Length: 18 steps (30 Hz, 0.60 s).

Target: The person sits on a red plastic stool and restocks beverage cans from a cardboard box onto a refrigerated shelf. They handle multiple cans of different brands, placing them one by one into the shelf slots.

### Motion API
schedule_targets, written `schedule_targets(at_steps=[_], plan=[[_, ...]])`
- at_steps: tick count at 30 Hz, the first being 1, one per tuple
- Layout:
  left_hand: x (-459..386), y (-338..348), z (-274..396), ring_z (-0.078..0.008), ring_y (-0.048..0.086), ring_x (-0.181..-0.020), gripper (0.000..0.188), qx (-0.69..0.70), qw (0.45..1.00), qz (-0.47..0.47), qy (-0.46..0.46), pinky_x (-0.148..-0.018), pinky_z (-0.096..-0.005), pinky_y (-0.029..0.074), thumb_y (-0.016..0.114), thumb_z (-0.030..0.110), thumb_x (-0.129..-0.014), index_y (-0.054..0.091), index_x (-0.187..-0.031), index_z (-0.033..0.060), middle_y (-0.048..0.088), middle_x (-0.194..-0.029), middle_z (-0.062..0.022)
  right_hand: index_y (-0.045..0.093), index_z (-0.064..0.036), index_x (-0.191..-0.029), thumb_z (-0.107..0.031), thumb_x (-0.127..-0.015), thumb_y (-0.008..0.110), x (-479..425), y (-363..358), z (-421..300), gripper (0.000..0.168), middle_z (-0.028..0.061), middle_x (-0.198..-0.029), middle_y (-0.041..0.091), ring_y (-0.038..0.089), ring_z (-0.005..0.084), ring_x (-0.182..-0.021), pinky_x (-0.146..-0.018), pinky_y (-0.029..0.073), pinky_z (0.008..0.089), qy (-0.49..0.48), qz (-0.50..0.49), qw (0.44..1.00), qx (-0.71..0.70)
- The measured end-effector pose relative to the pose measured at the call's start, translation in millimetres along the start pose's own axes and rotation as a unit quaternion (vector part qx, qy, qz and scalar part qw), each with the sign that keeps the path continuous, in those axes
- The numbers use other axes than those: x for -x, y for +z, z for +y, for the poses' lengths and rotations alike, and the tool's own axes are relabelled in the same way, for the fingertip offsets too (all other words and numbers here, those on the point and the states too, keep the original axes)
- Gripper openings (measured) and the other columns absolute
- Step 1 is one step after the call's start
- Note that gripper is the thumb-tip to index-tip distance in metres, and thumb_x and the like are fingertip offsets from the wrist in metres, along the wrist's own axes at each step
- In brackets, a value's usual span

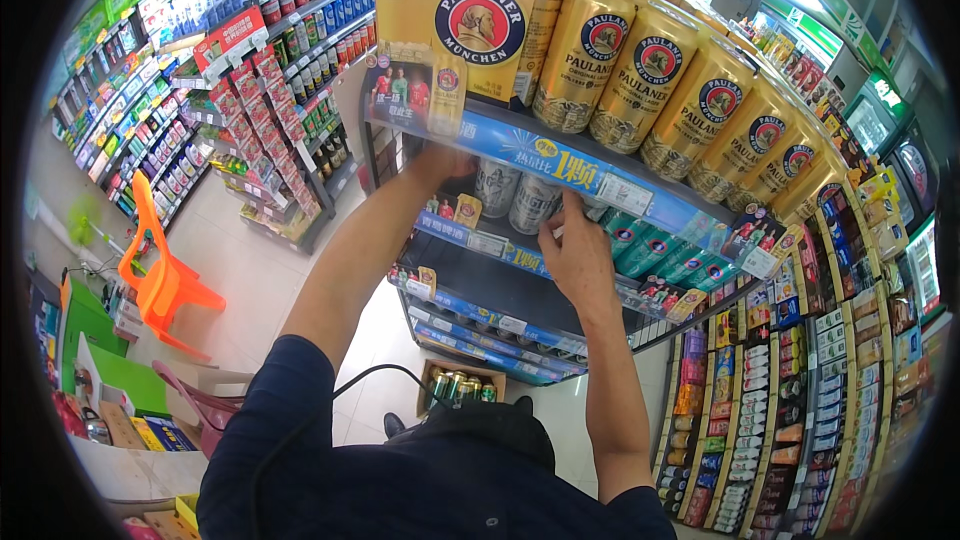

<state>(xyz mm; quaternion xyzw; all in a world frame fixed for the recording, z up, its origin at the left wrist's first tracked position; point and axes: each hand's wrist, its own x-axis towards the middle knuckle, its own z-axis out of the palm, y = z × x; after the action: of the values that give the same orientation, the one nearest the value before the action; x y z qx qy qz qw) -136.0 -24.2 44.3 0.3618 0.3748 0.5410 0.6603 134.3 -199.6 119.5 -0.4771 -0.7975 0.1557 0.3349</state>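
My left hand (452,163) reaches under the top shelf's blue edge strip, its fingers mostly hidden at the left end of the second shelf. My right hand (576,251) is at that shelf's front, fingertips up beside a white-and-silver beer can (533,202); its grip is unclear. Another pale can (496,187) stands between the hands. Teal beer cans (646,244) line the shelf right of my right hand. Gold Paulaner cans (583,52) and a yellow Paulaner carton (459,22) stand on the top shelf above.
An open cardboard box of green and gold cans (461,384) is on the floor by my feet. An orange plastic chair (166,285) stands at left. Snack shelves (739,420) run along the right, a red-packed display rack (259,120) at upper left.
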Motion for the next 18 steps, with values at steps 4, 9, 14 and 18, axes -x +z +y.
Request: schedule_targets(at_steps=[4,9,14,18], plan=[[0,4,-2,-0.0163,0.073,-0.099,0.016,0.006,1.000,-0.003,-0.009,-0.086,-0.0371,0.061,0.071,0.023,-0.099,0.069,-0.113,0.0165,0.075,-0.109,-0.0001,0.046,0.001,-0.149,-0.007,-0.094,0.070,2,-1,5,0.060,0.0154,-0.096,0.077,0.077,0.0355,-0.080,-0.071,0.061,0.0454,0.005,-0.001,1.000,0.017],[-10,-27,-22,-0.0171,0.072,-0.103,0.022,-0.049,0.998,0.001,0.046,-0.089,-0.0382,0.060,0.072,0.028,-0.099,0.071,-0.117,0.0151,0.076,-0.113,-0.0022,0.045,0.001,-0.152,-0.008,-0.094,0.070,-2,4,1,0.063,0.0152,-0.097,0.077,0.077,0.0333,-0.079,-0.070,0.061,0.0441,0.005,-0.012,1.000,0.016],[7,-4,-24,-0.0190,0.068,-0.115,0.030,-0.061,0.994,-0.063,0.063,-0.101,-0.0434,0.055,0.071,0.035,-0.100,0.070,-0.121,0.0134,0.073,-0.123,-0.0047,0.045,-0.003,-0.153,-0.011,-0.094,0.068,0,0,2,0.063,0.0148,-0.092,0.076,0.075,0.0389,-0.082,-0.076,0.060,0.0494,0.029,-0.002,1.000,-0.007],[17,2,-23,-0.0193,0.068,-0.115,0.031,-0.054,0.994,-0.070,0.066,-0.102,-0.0436,0.054,0.070,0.035,-0.100,0.070,-0.121,0.0133,0.073,-0.124,-0.0050,0.045,-0.003,-0.152,-0.011,-0.095,0.068,-1,-1,0,0.062,0.0148,-0.093,0.076,0.075,0.0388,-0.083,-0.076,0.060,0.0493,0.029,-0.006,1.000,-0.003]])
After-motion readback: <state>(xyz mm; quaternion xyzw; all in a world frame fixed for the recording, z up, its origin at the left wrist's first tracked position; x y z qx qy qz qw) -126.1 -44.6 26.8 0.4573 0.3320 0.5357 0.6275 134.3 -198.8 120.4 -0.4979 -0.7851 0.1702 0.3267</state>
